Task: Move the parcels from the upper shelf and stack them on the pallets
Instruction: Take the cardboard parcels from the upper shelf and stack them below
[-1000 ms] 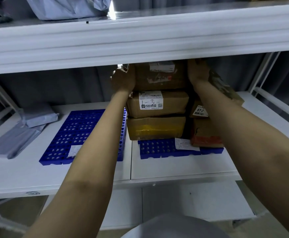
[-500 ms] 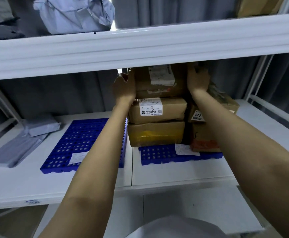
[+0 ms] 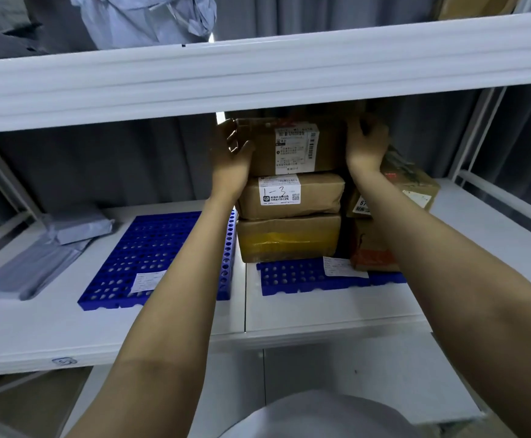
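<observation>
Head camera: two bare arms reach up to a brown box (image 3: 295,147) at 12 o'clock from the middle of the picture. The left hand (image 3: 232,159) grips the box's left side, with its fingers bent round the near edge. The right hand (image 3: 367,145) grips the right side, with its fingers bent over the top corner. The box sits just under the upper shelf (image 3: 258,74) and rests on top of a pile. Below it is a second box (image 3: 289,196) with a white label, and under that a third box (image 3: 289,240) with yellow tape. The pile stands on a blue pallet (image 3: 289,276) on the lower shelf (image 3: 321,314). A white paper slip (image 3: 340,267) lies on this pallet at the pile's 5 o'clock. At 3 o'clock from the pile, touching it, is another pile of boxes (image 3: 371,248), and its top box (image 3: 412,184) is tilted. At 9 o'clock from the pile lies a second blue pallet (image 3: 163,257), flat, with a small label on it. Further out at 9 o'clock are flat grey bags (image 3: 36,254). A pale crumpled bag (image 3: 144,17) lies on the upper shelf at 11 o'clock.
</observation>
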Motion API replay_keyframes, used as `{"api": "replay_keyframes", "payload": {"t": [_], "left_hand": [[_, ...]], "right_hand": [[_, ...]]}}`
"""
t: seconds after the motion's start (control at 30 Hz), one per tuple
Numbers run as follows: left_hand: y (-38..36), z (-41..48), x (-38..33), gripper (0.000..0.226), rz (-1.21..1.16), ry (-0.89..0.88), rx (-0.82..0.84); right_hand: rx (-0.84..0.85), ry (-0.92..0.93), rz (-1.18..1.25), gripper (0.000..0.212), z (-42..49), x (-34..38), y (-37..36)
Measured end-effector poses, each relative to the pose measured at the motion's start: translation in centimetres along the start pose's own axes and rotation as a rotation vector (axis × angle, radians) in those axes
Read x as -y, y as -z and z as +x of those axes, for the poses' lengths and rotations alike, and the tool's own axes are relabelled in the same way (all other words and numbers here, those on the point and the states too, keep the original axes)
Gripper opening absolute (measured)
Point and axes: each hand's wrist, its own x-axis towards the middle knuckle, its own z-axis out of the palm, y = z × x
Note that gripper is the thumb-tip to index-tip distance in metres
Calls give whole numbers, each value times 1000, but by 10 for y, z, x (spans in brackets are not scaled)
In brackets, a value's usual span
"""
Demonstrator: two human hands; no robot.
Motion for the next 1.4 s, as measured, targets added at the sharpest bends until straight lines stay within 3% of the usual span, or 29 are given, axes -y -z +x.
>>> {"api": "replay_keyframes", "payload": {"t": [0.1, 0.23, 0.33, 0.43, 0.77, 0.93, 1.1, 1.4], "left_hand": [[0, 0, 5, 40, 28, -34, 3], [-1, 1, 8, 38, 96, -40, 7], [-1, 1, 12, 42, 119, -54, -1], [-3, -3, 12, 42, 122, -76, -9], [-2, -10, 13, 50, 133, -65, -50], [3, -15, 12, 40, 130, -104, -125], [3, -27, 9, 43, 196, -159, -187], [3, -39, -6, 44, 316, -123, -169]], "right_hand": [[30, 29, -27, 34, -3, -2, 2], [59, 54, -114, 54, -8, 2, 3], [68, 106, -160, 41, -12, 1, 5], [63, 144, -182, 43, -15, -1, 7], [30, 137, -130, 50, -21, 3, 10], [14, 161, -92, 54, -28, 2, 13], [-2, 160, -104, 35, -31, -5, 13], [-23, 172, -172, 40, -44, 3, 20]]}}
